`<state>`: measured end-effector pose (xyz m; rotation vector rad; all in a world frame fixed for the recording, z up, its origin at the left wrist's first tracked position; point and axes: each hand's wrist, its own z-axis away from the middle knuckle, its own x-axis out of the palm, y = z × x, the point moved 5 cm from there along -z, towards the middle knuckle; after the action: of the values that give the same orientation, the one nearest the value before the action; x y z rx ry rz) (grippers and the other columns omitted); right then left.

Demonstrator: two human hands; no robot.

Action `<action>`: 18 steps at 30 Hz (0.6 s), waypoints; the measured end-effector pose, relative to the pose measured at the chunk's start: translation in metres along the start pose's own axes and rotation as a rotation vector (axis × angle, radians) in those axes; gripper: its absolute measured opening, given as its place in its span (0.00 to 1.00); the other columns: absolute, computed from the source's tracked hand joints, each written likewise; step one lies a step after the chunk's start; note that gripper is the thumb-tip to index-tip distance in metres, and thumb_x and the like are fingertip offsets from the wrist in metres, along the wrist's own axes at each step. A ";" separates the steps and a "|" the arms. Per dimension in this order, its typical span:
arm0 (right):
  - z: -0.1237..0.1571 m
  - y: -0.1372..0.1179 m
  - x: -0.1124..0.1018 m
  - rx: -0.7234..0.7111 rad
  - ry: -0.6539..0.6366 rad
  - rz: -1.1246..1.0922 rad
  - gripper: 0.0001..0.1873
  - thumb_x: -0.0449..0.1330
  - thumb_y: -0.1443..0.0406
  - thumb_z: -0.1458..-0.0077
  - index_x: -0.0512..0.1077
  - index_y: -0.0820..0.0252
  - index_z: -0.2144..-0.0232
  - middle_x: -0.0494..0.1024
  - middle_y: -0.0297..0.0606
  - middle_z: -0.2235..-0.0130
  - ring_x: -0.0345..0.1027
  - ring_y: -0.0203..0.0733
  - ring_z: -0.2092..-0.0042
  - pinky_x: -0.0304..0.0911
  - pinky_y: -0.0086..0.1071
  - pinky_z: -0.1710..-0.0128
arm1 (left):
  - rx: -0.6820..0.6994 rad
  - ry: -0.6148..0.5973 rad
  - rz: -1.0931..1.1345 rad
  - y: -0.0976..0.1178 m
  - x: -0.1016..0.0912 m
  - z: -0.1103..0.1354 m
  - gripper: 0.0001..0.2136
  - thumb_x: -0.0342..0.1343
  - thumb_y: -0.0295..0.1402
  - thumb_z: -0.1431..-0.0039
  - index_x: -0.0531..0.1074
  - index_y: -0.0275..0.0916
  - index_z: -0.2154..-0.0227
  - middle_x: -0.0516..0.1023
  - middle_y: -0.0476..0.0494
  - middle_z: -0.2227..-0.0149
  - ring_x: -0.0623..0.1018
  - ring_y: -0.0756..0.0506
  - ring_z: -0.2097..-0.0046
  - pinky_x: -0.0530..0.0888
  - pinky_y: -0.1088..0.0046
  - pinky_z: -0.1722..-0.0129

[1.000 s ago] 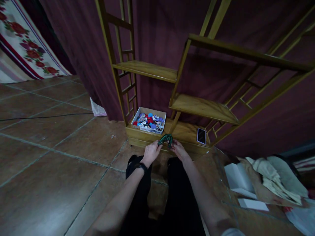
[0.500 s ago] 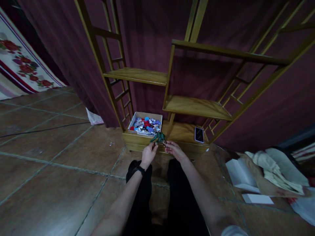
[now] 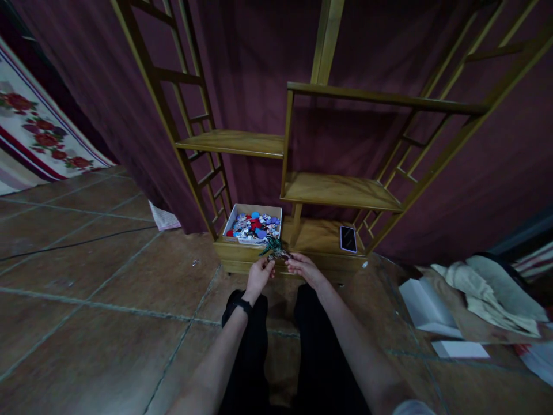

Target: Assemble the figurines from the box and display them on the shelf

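Between my hands, in front of the shelf's low base, is a small dark green figurine [image 3: 273, 246] with a brownish lower part; its exact kind is too small to make out. My left hand [image 3: 259, 276] pinches it from the left side. On the other side the fingers of my right hand [image 3: 303, 267] are closed on its brownish end. Just behind it a white cardboard box [image 3: 232, 222] rests on the base, filled with many small red, blue, purple and white pieces.
A wooden shelf unit [image 3: 341, 190] stands before a dark red curtain [image 3: 254, 69]. A phone [image 3: 348, 238] lies on its base at right. White boxes [image 3: 427, 305] and cloth [image 3: 488, 300] lie on the floor at right. A black cable [image 3: 82, 242] crosses the tiles at left.
The figurine has turned a little and shifted slightly left, with both hands still on it. My view has moved slightly, so the shelf sits lower in the picture.
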<state>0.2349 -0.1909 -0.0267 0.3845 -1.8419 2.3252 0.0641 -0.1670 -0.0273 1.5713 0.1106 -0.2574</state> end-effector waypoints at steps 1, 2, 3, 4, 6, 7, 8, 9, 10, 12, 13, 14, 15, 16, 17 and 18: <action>-0.001 0.000 0.000 -0.002 0.007 0.006 0.19 0.64 0.61 0.58 0.72 0.56 0.61 0.76 0.36 0.63 0.70 0.32 0.67 0.66 0.28 0.64 | -0.008 0.002 0.014 0.000 0.000 0.000 0.13 0.55 0.43 0.55 0.68 0.36 0.76 0.72 0.50 0.82 0.72 0.50 0.80 0.67 0.77 0.78; -0.002 0.001 0.000 -0.004 0.015 0.010 0.18 0.64 0.60 0.58 0.72 0.56 0.62 0.76 0.36 0.64 0.69 0.32 0.68 0.66 0.28 0.64 | -0.014 0.004 0.028 0.000 0.000 0.001 0.13 0.55 0.44 0.55 0.68 0.36 0.76 0.72 0.49 0.82 0.72 0.50 0.80 0.67 0.77 0.79; -0.002 0.001 0.000 -0.005 0.021 0.013 0.17 0.64 0.60 0.58 0.72 0.57 0.62 0.76 0.36 0.65 0.69 0.32 0.68 0.66 0.28 0.65 | -0.021 0.005 0.041 0.001 0.000 0.001 0.14 0.56 0.44 0.56 0.68 0.36 0.77 0.72 0.49 0.82 0.72 0.50 0.80 0.67 0.77 0.79; -0.003 0.002 0.000 -0.006 0.023 0.016 0.17 0.64 0.59 0.58 0.72 0.57 0.63 0.76 0.37 0.65 0.69 0.32 0.69 0.66 0.28 0.65 | -0.030 0.004 0.054 0.001 0.000 0.001 0.14 0.56 0.44 0.56 0.68 0.36 0.77 0.72 0.49 0.82 0.72 0.50 0.81 0.67 0.77 0.79; -0.004 0.002 0.001 -0.010 0.021 0.026 0.16 0.63 0.58 0.57 0.72 0.58 0.64 0.76 0.37 0.66 0.69 0.32 0.69 0.66 0.28 0.66 | -0.054 -0.005 0.081 0.001 -0.001 0.001 0.15 0.56 0.45 0.56 0.67 0.36 0.78 0.72 0.49 0.82 0.72 0.50 0.81 0.67 0.77 0.80; -0.004 0.002 0.001 -0.013 0.019 0.033 0.16 0.63 0.58 0.57 0.72 0.58 0.65 0.76 0.37 0.66 0.69 0.31 0.69 0.66 0.27 0.66 | -0.067 -0.014 0.095 0.001 -0.001 0.001 0.16 0.56 0.46 0.56 0.66 0.36 0.78 0.72 0.49 0.82 0.72 0.50 0.81 0.67 0.77 0.80; -0.004 0.003 0.001 -0.015 0.018 0.040 0.15 0.62 0.57 0.56 0.72 0.58 0.65 0.76 0.37 0.67 0.68 0.31 0.69 0.66 0.27 0.66 | -0.079 -0.027 0.112 0.002 0.000 0.001 0.16 0.56 0.46 0.56 0.66 0.36 0.78 0.72 0.49 0.82 0.72 0.50 0.81 0.67 0.77 0.80; -0.004 0.003 0.001 -0.016 0.018 0.045 0.15 0.62 0.57 0.56 0.72 0.58 0.65 0.76 0.37 0.67 0.68 0.31 0.69 0.66 0.27 0.66 | -0.088 -0.041 0.130 0.002 0.000 0.001 0.16 0.56 0.46 0.56 0.65 0.36 0.78 0.72 0.49 0.82 0.72 0.50 0.81 0.67 0.77 0.81; -0.004 0.003 0.001 -0.016 0.018 0.048 0.15 0.62 0.57 0.56 0.72 0.58 0.65 0.76 0.37 0.67 0.68 0.31 0.70 0.65 0.27 0.65 | -0.095 -0.055 0.148 0.002 0.000 0.001 0.17 0.56 0.47 0.57 0.65 0.36 0.78 0.73 0.48 0.82 0.72 0.50 0.80 0.67 0.77 0.81; -0.003 0.003 0.001 -0.018 0.016 0.045 0.15 0.62 0.57 0.55 0.72 0.58 0.65 0.76 0.36 0.67 0.69 0.31 0.69 0.65 0.27 0.65 | -0.106 -0.074 0.180 0.003 0.001 0.001 0.17 0.57 0.47 0.58 0.64 0.36 0.77 0.73 0.48 0.82 0.73 0.50 0.80 0.66 0.78 0.81; -0.003 0.003 0.001 -0.018 0.014 0.039 0.14 0.62 0.58 0.55 0.72 0.58 0.65 0.76 0.36 0.66 0.69 0.31 0.69 0.66 0.27 0.64 | -0.111 -0.078 0.194 0.003 0.001 0.001 0.17 0.58 0.47 0.58 0.64 0.36 0.77 0.73 0.48 0.81 0.72 0.50 0.80 0.66 0.78 0.82; -0.004 0.004 0.001 -0.016 0.011 0.032 0.14 0.62 0.58 0.55 0.72 0.57 0.65 0.76 0.36 0.66 0.69 0.31 0.69 0.66 0.28 0.64 | -0.117 -0.079 0.208 0.003 0.002 0.001 0.18 0.58 0.47 0.59 0.64 0.36 0.77 0.73 0.48 0.81 0.72 0.51 0.81 0.66 0.78 0.81; -0.004 0.004 0.001 -0.012 0.011 0.023 0.15 0.63 0.59 0.55 0.72 0.57 0.64 0.77 0.36 0.66 0.69 0.32 0.69 0.66 0.28 0.64 | -0.124 -0.080 0.222 0.003 0.002 0.001 0.18 0.59 0.47 0.60 0.63 0.36 0.77 0.72 0.49 0.81 0.72 0.51 0.81 0.66 0.78 0.81; -0.004 0.004 0.001 -0.005 0.012 0.015 0.15 0.63 0.59 0.56 0.72 0.56 0.63 0.77 0.36 0.66 0.70 0.32 0.69 0.66 0.29 0.64 | -0.130 -0.083 0.237 0.003 0.002 0.001 0.19 0.59 0.47 0.61 0.63 0.36 0.77 0.72 0.49 0.81 0.72 0.51 0.80 0.66 0.77 0.81; -0.005 0.005 0.001 0.006 0.017 0.006 0.16 0.63 0.60 0.56 0.72 0.56 0.62 0.77 0.36 0.65 0.70 0.33 0.69 0.66 0.29 0.64 | -0.134 -0.087 0.252 0.003 0.002 0.001 0.19 0.59 0.47 0.61 0.64 0.36 0.76 0.72 0.49 0.80 0.72 0.51 0.80 0.67 0.77 0.81; -0.005 0.006 0.001 0.018 0.026 -0.003 0.16 0.63 0.60 0.56 0.71 0.56 0.62 0.77 0.37 0.65 0.70 0.33 0.68 0.67 0.30 0.64 | -0.138 -0.090 0.266 0.002 0.002 0.002 0.19 0.60 0.47 0.62 0.64 0.36 0.75 0.72 0.49 0.80 0.72 0.51 0.80 0.67 0.77 0.80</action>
<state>0.2316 -0.1874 -0.0326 0.3576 -1.8080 2.3355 0.0666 -0.1689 -0.0258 1.4168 -0.1473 -0.1088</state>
